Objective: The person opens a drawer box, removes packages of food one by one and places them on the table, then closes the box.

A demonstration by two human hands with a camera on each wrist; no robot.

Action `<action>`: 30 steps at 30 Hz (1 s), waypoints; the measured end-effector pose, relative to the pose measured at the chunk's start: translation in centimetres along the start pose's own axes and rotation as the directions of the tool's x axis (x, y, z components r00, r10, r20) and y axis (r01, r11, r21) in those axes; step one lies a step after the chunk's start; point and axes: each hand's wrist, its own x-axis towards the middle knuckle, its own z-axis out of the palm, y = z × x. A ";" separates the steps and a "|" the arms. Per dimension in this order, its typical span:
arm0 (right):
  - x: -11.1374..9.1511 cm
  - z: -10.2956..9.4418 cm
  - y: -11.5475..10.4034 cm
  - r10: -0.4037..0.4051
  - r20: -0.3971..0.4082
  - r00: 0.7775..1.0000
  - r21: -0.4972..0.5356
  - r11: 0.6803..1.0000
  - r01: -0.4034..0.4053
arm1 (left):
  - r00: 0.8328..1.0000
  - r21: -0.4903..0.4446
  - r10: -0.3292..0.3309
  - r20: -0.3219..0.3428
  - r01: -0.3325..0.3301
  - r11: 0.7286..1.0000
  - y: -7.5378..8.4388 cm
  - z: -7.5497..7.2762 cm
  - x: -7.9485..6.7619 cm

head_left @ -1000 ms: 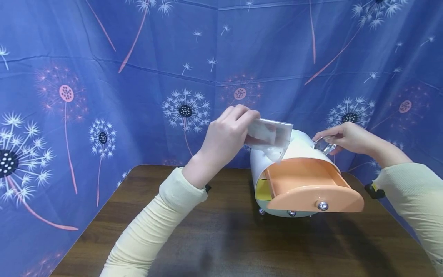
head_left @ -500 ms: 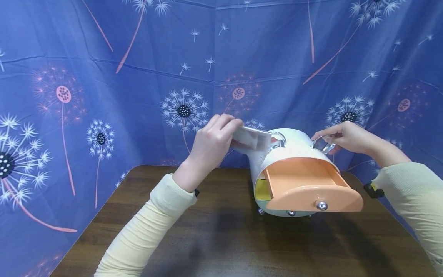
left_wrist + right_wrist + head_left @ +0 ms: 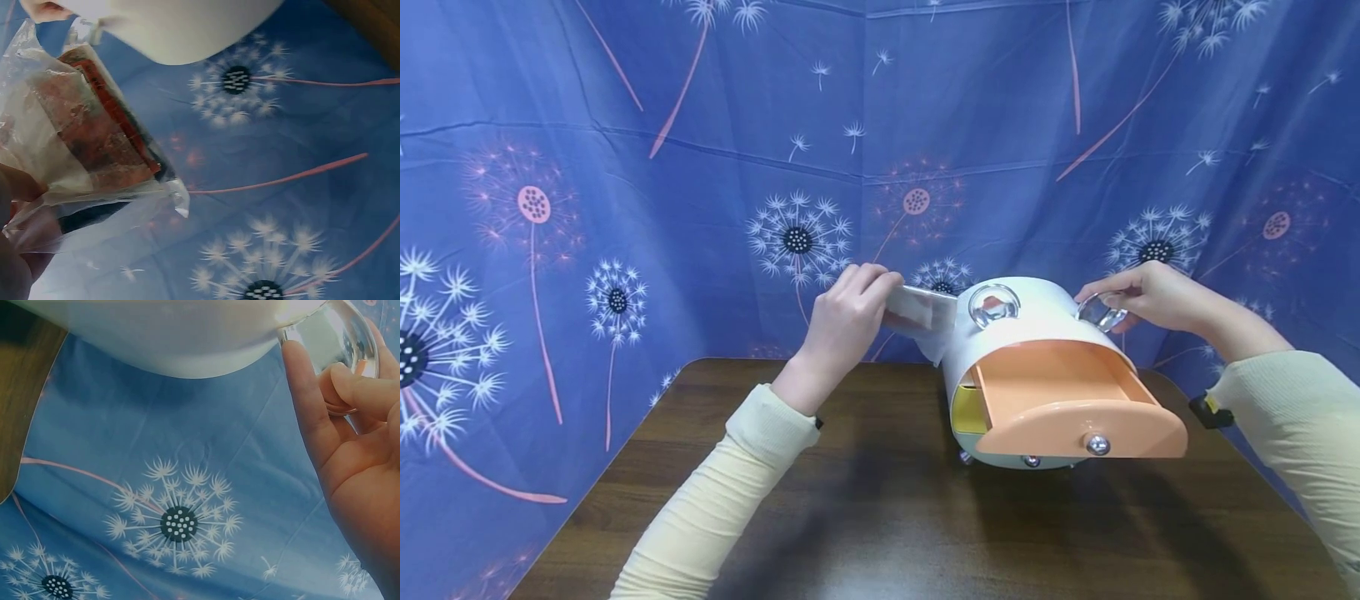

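Observation:
My left hand [image 3: 848, 317] pinches a clear plastic bag [image 3: 917, 310] left of a white rounded drawer box [image 3: 1045, 312]. In the left wrist view, a flat reddish packet [image 3: 100, 131] with a dark edge shows inside the bag. My right hand [image 3: 1165, 296] grips the shiny silver ring [image 3: 369, 344] at the box's upper right, thumb and fingers curled about it. A matching silver ring [image 3: 977, 305] stands free at the upper left. The orange top drawer [image 3: 1078, 429] is pulled out toward me, with nothing visible in it.
Below the drawer show a yellow inner part [image 3: 970, 411] and a pale green lower front with a silver knob [image 3: 1032, 461]. Short silver feet [image 3: 966, 457] carry the box on a dark wooden table [image 3: 865, 500]. A blue dandelion-print cloth [image 3: 715, 217] hangs behind.
My left hand has moved left and lower with the plastic bag, from over the box top to beside it, uncovering the left ring. The right hand has stayed at its ring.

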 end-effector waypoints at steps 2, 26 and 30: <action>0.0 0.0 0.1 0.000 0.000 1.000 -0.004 1.000 0.000 | 1.000 0.010 -0.008 -0.001 0.008 1.000 -0.4 0.5 -0.5; 0.0 -0.2 0.1 0.000 0.000 1.000 -0.006 1.000 0.000 | 0.997 0.084 -0.076 0.033 0.073 0.994 -3.9 4.5 -5.6; 0.1 -0.2 0.1 0.005 0.001 1.000 -0.004 1.000 -0.005 | 0.993 0.080 -0.102 0.053 0.098 0.992 -4.0 5.1 -6.2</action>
